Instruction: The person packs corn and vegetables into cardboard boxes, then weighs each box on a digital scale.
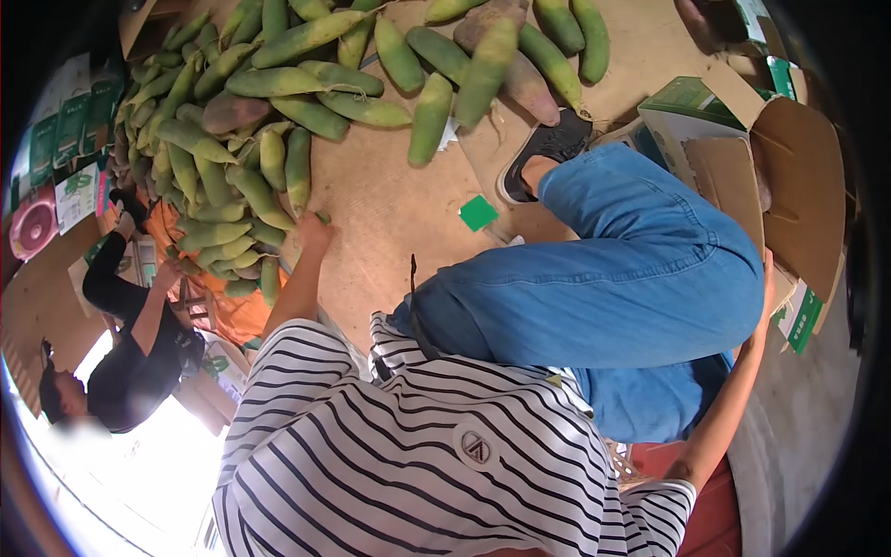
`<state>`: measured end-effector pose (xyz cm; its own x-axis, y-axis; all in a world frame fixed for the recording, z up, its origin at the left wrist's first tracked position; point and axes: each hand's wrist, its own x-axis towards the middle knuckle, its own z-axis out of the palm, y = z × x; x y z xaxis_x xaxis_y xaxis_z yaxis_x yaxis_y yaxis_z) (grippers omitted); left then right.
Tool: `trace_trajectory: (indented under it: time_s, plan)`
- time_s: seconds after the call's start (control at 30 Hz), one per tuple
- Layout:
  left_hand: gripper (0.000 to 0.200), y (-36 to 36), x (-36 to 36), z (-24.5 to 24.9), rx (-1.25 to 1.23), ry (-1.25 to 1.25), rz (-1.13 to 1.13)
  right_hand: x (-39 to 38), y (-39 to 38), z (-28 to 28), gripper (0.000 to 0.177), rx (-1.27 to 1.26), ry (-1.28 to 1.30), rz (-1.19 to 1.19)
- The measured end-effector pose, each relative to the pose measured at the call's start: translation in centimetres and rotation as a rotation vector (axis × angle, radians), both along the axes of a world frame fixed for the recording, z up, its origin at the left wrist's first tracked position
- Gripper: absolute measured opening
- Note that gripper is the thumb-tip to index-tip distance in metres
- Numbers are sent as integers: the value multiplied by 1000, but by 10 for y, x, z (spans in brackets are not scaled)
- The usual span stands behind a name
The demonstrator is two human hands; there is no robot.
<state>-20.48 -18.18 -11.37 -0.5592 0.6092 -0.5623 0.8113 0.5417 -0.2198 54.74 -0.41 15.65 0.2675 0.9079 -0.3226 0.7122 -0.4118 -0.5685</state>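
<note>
My left hand is closed at the lower right edge of a big pile of green radishes. A small green end, which looks like part of a radish, shows at its fingers; the rest is covered by the hand. Just above it lies another long radish. On the far right, my right hand is beside an open cardboard box, past my bent knee. Its fingers are mostly hidden. More radishes lie loose at the top, some with reddish skin.
A green square card lies on the brown floor sheet. My shoe rests near the loose radishes. At the left, another person in dark clothes reaches toward the pile over an orange cloth. A pink round object stands beyond.
</note>
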Motion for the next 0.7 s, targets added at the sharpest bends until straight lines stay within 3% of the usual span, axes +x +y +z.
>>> trace_trajectory:
  time_s: [0.1,0.4,0.5,0.57,0.63,0.7]
  plan:
    - [40,-8,1,3,-103,90,-217,10,2,-8,45,-18,34,-13]
    - [46,6,0,-5,-215,40,-168,-1,3,5,43,-64,-132,82]
    - [47,17,18,7,-84,-129,-340,-6,4,9,42,-54,-161,116]
    - [48,52,43,19,77,-224,-256,-10,4,11,42,-37,-178,124]
    - [53,92,52,20,292,-334,-256,-9,3,11,41,-34,-206,136]
    - [55,141,85,52,691,-403,-262,-6,3,9,40,-36,-244,150]
